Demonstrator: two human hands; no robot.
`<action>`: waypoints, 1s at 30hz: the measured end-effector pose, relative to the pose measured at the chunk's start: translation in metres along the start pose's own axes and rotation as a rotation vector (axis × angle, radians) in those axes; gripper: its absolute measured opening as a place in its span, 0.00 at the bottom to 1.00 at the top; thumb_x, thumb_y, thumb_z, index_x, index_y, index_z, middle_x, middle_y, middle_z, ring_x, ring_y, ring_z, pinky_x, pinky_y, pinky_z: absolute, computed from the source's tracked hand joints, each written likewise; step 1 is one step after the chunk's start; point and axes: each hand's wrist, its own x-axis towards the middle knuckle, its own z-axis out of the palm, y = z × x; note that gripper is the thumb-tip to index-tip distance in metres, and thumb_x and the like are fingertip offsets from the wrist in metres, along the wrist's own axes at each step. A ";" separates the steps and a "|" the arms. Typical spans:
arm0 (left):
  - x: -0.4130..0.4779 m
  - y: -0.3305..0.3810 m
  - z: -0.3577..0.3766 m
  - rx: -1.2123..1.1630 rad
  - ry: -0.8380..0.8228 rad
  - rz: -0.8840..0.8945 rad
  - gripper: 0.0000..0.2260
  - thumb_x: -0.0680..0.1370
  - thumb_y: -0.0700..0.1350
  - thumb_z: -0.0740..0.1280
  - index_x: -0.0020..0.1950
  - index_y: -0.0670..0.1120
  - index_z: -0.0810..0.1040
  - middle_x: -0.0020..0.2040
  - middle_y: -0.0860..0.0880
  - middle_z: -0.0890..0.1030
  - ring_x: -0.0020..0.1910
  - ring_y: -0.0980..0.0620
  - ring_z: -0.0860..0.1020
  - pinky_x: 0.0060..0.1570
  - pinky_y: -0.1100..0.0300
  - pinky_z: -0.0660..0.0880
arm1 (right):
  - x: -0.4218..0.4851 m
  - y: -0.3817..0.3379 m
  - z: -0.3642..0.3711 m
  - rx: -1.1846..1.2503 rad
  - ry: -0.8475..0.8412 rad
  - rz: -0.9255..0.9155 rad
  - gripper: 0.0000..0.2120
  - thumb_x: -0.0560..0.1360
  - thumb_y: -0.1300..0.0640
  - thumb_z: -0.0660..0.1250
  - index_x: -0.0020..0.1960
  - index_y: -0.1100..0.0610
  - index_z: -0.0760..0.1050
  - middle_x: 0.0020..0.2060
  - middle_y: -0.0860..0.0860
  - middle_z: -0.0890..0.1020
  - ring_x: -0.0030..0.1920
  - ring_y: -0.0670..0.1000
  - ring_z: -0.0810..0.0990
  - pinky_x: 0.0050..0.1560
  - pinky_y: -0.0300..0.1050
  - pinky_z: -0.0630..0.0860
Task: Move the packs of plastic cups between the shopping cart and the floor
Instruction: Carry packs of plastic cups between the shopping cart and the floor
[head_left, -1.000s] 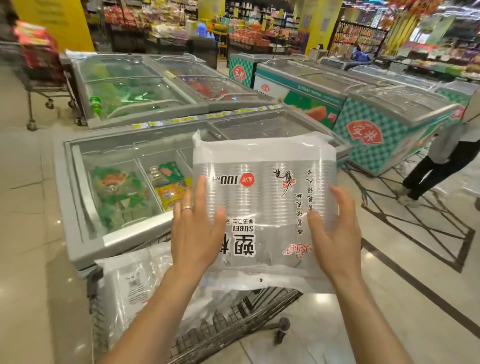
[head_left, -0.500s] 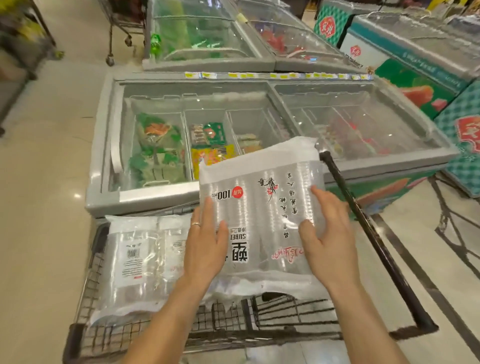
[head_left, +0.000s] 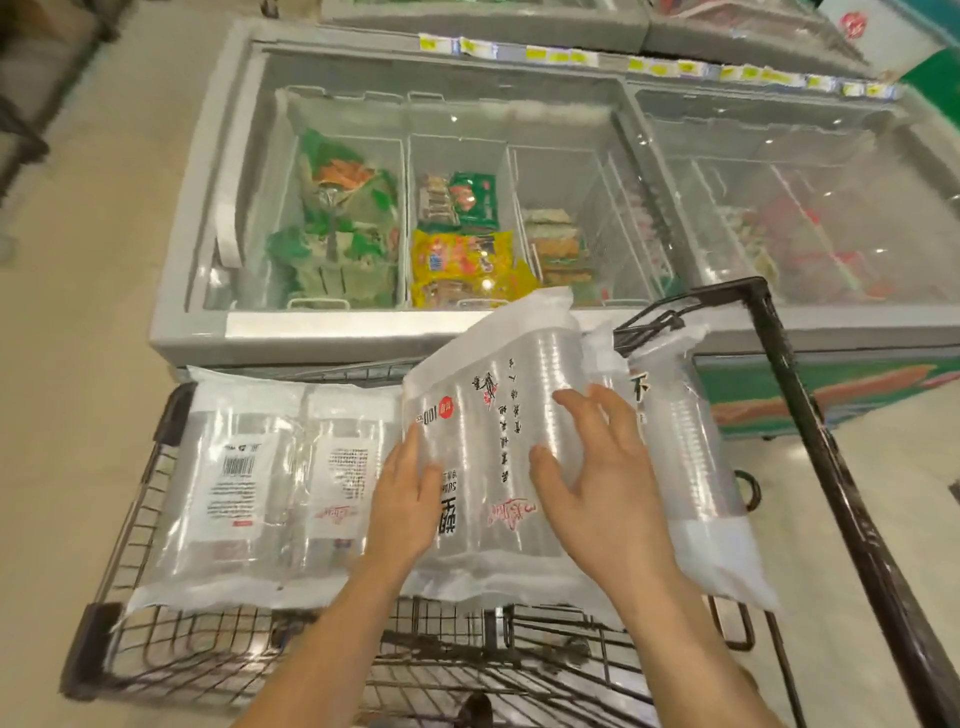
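Left hand (head_left: 405, 512): being pressed flat, fingers straight, against the left edge of the pack of cups (head_left: 483, 441).
Right hand (head_left: 605, 488): being laid on top of it, fingers spread.
Pack of cups: being held tilted in the shopping cart (head_left: 131, 519), between other packs (head_left: 244, 483).

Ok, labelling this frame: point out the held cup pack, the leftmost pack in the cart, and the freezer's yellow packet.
Held pack (head_left: 488, 415): head view, printed front.
Leftmost pack (head_left: 234, 488): head view, white label.
Yellow packet (head_left: 462, 260): head view, middle.
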 end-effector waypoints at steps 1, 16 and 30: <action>0.002 -0.004 0.003 0.020 -0.003 -0.011 0.28 0.80 0.57 0.47 0.81 0.54 0.51 0.80 0.53 0.57 0.78 0.52 0.56 0.76 0.46 0.57 | 0.002 0.002 0.004 -0.004 0.007 -0.006 0.23 0.76 0.46 0.61 0.71 0.45 0.66 0.74 0.49 0.61 0.70 0.53 0.66 0.64 0.42 0.63; 0.020 -0.011 0.015 0.162 -0.045 -0.042 0.29 0.80 0.56 0.43 0.81 0.50 0.50 0.78 0.42 0.60 0.75 0.45 0.60 0.73 0.52 0.56 | 0.001 0.031 0.027 -0.004 0.111 -0.005 0.23 0.77 0.46 0.56 0.72 0.46 0.64 0.75 0.52 0.61 0.73 0.52 0.61 0.67 0.46 0.58; 0.004 0.028 -0.055 0.113 -0.011 0.052 0.28 0.81 0.61 0.56 0.79 0.54 0.57 0.79 0.48 0.59 0.78 0.50 0.55 0.76 0.50 0.54 | 0.002 -0.006 -0.033 0.003 -0.016 -0.053 0.30 0.76 0.42 0.58 0.77 0.49 0.61 0.78 0.50 0.56 0.77 0.52 0.53 0.76 0.51 0.54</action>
